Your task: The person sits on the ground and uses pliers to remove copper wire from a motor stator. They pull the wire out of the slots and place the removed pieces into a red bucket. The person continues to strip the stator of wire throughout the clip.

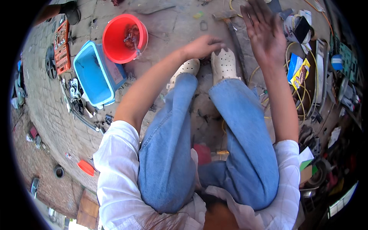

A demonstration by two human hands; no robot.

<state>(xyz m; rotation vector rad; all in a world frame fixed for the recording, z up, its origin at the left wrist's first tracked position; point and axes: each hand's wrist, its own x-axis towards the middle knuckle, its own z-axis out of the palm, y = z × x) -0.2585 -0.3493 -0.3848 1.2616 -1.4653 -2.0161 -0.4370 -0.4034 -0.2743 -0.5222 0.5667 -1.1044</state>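
My left hand (204,46) hangs over the toes of my cream perforated clogs (224,64), its fingers loosely bent and apart, with nothing visible in them. Raised at the upper right, my right hand (267,38) is open, palm showing and dark with grime. Its fingers are spread and slightly blurred. Between the hands lies what looks like a hammer (237,44), its dark handle running beside my right shoe. Left of my left hand stands a red bucket (111,40) with reddish-brown scraps (132,37) inside.
A blue plastic tub (92,73) stands left of the bucket, beside an orange crate (61,48) and metal parts (75,89). Thin yellowish hose (303,94), a yellow packet (301,73) and scrap clutter the right. Another person's shoe (71,13) shows at the upper left.
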